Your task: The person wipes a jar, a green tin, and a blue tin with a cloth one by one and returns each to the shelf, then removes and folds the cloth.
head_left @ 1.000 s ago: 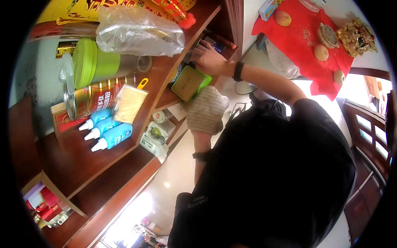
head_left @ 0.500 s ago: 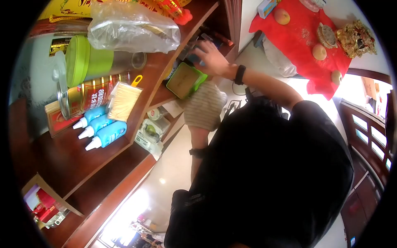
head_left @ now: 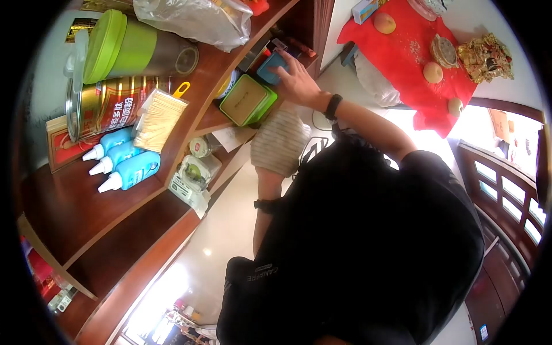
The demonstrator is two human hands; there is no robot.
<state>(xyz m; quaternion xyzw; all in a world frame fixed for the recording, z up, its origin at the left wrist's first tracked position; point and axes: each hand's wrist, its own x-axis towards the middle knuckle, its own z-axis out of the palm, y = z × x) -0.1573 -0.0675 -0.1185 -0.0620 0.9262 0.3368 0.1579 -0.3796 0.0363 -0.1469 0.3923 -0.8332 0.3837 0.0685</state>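
Observation:
My right hand (head_left: 296, 80) reaches onto a shelf with its fingers closed on a small blue box (head_left: 271, 66). Just left of it lies an open green-rimmed container (head_left: 244, 100) with a brownish inside. A beige striped cloth (head_left: 280, 140) covers my left hand, hiding the fingers; it is right beside the lower edge of the green-rimmed container. Whether my left hand touches that container, I cannot tell.
The upper-left shelf holds a green-lidded jar (head_left: 106, 49), a gold-red can (head_left: 109, 106), cotton swabs (head_left: 161, 122), blue bottles (head_left: 135, 170) and a plastic bag (head_left: 201, 20). Below are small packages (head_left: 195, 172). A red cloth (head_left: 397, 57) with fruit and a gold ornament (head_left: 486, 59) is at upper right.
The blue box now shows clearly in my right hand, which has moved slightly down and closed around it. The whole view has shifted, with the shelf objects further left and up.

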